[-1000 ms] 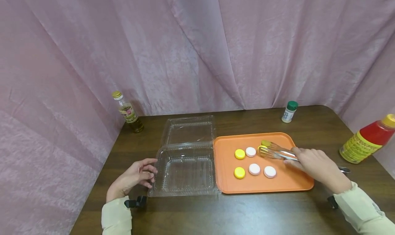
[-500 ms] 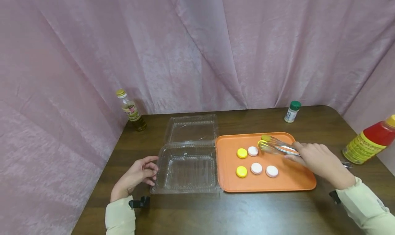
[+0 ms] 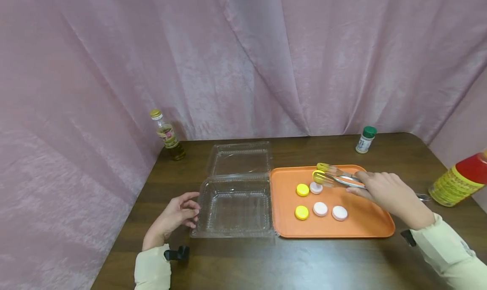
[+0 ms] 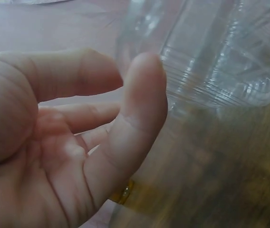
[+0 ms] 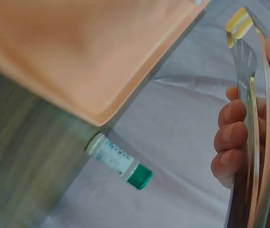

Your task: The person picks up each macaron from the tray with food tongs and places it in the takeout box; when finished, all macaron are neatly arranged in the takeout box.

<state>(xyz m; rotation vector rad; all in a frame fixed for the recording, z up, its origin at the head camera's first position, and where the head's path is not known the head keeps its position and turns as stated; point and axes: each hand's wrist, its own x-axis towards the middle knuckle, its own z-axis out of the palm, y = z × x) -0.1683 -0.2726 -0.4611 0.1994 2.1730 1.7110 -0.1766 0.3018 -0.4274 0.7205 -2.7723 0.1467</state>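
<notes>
In the head view my right hand (image 3: 388, 197) grips metal tongs (image 3: 348, 181) over the orange tray (image 3: 365, 222). A yellow macaron (image 5: 239, 23) with a pale filling sits between the slotted tips in the right wrist view. On the tray below lie several macarons, among them a yellow macaron (image 3: 302, 212) and a pale pink macaron (image 3: 340, 213). My left hand (image 3: 175, 214), fingers loosely bent, rests at the left rim of a clear plastic container (image 3: 236, 212). Its fingertips overlap the container edge in the left wrist view.
The container's clear lid (image 3: 240, 160) lies folded back behind it, and the tray adjoins its right side. An oil bottle (image 3: 167, 135) stands at the back left, a green-capped shaker (image 3: 366, 140) at the back right, a red and yellow bottle (image 3: 460, 178) at the right edge.
The tongs and the yellow macaron between their tips have shifted left and up over the tray. My left hand stays at the container's rim. The head view has turned slightly.
</notes>
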